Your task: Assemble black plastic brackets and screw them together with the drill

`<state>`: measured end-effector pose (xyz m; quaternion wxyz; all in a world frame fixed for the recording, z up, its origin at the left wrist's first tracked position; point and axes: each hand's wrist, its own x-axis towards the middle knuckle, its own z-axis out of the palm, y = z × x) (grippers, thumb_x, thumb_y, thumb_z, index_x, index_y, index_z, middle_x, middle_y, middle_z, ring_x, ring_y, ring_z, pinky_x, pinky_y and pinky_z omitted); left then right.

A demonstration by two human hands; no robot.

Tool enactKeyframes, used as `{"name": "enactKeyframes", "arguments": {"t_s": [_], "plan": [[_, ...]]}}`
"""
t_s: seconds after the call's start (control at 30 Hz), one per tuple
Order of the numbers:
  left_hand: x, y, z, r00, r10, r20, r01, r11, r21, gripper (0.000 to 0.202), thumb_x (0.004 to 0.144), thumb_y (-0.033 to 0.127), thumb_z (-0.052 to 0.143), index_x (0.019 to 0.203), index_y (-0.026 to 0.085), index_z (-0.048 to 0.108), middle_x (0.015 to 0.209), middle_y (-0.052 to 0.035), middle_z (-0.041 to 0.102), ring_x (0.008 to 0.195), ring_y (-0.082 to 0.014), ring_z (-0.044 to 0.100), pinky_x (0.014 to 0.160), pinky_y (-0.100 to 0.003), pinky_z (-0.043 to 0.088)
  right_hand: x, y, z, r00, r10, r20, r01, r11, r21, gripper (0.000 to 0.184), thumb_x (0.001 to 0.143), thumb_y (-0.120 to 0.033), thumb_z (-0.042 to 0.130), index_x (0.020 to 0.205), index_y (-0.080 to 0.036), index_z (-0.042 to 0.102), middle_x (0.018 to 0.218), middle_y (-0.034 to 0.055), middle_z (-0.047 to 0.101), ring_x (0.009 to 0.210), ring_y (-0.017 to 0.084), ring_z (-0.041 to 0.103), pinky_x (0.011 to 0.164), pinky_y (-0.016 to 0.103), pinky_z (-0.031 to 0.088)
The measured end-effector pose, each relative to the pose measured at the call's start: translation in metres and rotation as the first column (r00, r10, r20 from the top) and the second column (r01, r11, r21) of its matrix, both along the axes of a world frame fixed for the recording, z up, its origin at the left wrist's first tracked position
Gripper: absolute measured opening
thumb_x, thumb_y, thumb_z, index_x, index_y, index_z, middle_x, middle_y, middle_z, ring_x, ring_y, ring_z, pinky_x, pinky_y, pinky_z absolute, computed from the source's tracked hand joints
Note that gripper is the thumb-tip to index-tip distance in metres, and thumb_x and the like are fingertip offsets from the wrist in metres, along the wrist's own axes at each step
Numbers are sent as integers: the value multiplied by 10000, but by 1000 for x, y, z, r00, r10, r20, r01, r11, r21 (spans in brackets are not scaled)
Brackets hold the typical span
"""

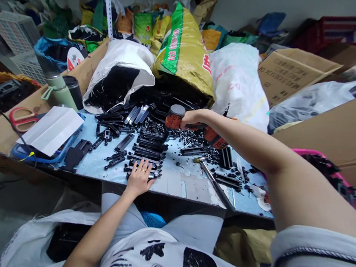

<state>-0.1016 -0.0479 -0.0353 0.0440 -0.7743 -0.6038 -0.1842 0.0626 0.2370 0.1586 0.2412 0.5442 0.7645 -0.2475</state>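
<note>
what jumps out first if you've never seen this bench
The heap of black plastic parts spread over the blue table mid-frame, with the left hand flat on the near ones. Just behind, the right hand grips an orange and black power tool; a yellow-green sack looms at the back.

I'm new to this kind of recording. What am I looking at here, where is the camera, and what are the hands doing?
There is no machine here: a person works bare-handed. The single camera sits on their head and looks down over both arms. The left hand lies flat and open on black plastic strips on the blue table. The right hand grips an orange and black power tool. Nearby lie a hammer, small screws and red scissors.
</note>
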Motion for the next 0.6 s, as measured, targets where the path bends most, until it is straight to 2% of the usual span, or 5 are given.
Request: {"name": "enactKeyframes", "arguments": {"t_s": [0.13, 0.2, 0.33, 0.47, 0.6], "plan": [[1, 0, 1, 1000, 6, -7, -6, 1000, -19, 640, 895, 523, 368, 1371, 97, 413, 1453, -133, 301, 1372, -289, 214, 1124, -486, 137, -1, -23, 14, 993, 100, 59, -104, 992, 70, 253, 608, -236, 614, 797, -71, 642, 593, 69, 564, 542, 142, 520, 483, 228, 389], [1, 0, 1, 1000, 6, -12, -6, 999, -31, 636, 900, 521, 354, 1371, 98, 412, 1454, -130, 300, 1371, -290, 214, 1125, -489, 127, -1, -35, 19, 987, 140, 82, -144, 988, 49, 263, 604, -254, 606, 778, -61, 645, 601, 74, 569, 549, 141, 527, 478, 223, 383], [1, -1, 3, 1000, 0, -10, -1, 998, -57, 634, 906, 516, 330, 1375, 97, 409, 1458, -130, 292, 1377, -291, 197, 1129, -488, 107, -2, -48, 15, 993, 120, 1, -120, 993, -4, 275, 569, -234, 618, 797, -80, 638, 644, 54, 585, 526, 132, 528, 451, 217, 383], [2, -1, 5, 1000, 9, -8, -9, 997, -73, 647, 898, 519, 348, 1380, 91, 401, 1460, -148, 281, 1379, -300, 185, 1126, -494, 105, -7, -56, 10, 997, 77, -16, -77, 997, -7, 220, 555, -192, 624, 752, -96, 610, 586, 31, 549, 481, 128, 508, 425, 225, 379], [2, -1, 6, 1000, 23, -6, -24, 996, -84, 673, 893, 532, 356, 1380, 69, 394, 1454, -170, 284, 1374, -311, 195, 1119, -498, 115, -10, -73, 18, 986, 163, 26, -164, 986, 28, 194, 592, -219, 614, 751, -109, 627, 616, 48, 576, 484, 135, 523, 431, 232, 379]]}}
